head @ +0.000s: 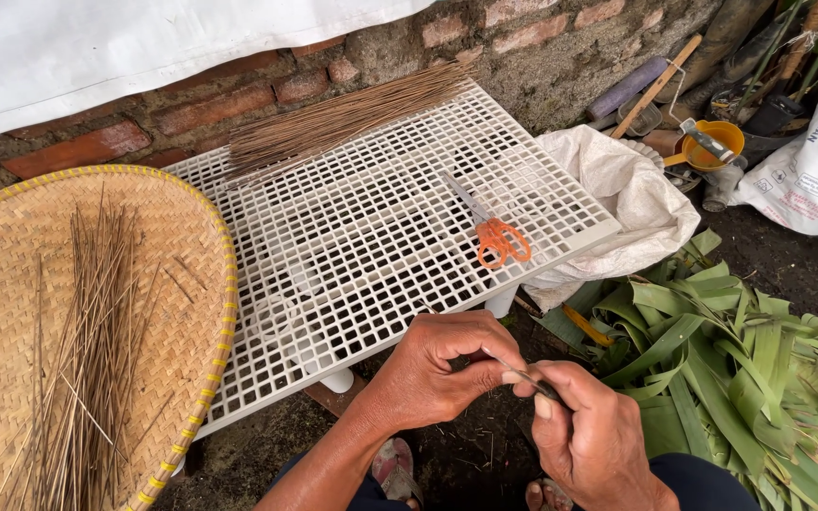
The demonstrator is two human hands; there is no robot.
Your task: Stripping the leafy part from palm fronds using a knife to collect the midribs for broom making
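My left hand (442, 369) and my right hand (591, 431) meet low in the middle of the view, both pinching a thin dark stick (523, 376) between the fingertips. The hands hover just in front of a white plastic grid rack (371, 227). Orange-handled scissors (494, 232) lie on the rack's right part. A bundle of brown sticks (343, 118) rests along the rack's far edge.
A round woven tray (191, 312) with several loose thin sticks (87, 350) sits at the left. Green long leaves (721, 369) pile at the right, beside a white sack (627, 194). A brick wall (239, 95) runs behind. An orange funnel (712, 142) and tools stand far right.
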